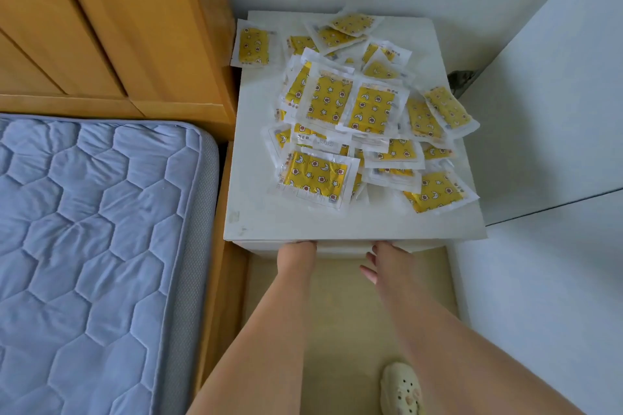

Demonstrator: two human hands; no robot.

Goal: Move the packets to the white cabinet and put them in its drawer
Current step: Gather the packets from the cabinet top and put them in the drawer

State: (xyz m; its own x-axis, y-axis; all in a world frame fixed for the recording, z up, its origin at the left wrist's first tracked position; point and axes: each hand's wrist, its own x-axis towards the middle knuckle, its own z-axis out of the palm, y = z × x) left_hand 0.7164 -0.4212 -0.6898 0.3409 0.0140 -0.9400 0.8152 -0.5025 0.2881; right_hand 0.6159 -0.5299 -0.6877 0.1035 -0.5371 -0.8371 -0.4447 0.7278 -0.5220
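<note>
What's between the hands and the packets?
Only a bare strip of cabinet top, seen in head view, separates packets from left hand and right hand.

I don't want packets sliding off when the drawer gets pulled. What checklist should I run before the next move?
1. Packets on the white cabinet: ok, piled on its top.
2. Drawer open: not ok, its front looks shut.
3. Left hand and right hand gripping the drawer: cannot tell, fingertips hidden under the top's edge.
4. Packets away from edges: not ok, the far-left packet overhangs the left edge, the right-side packet the right edge.
5. Slipper back from the drawer: ok.
</note>
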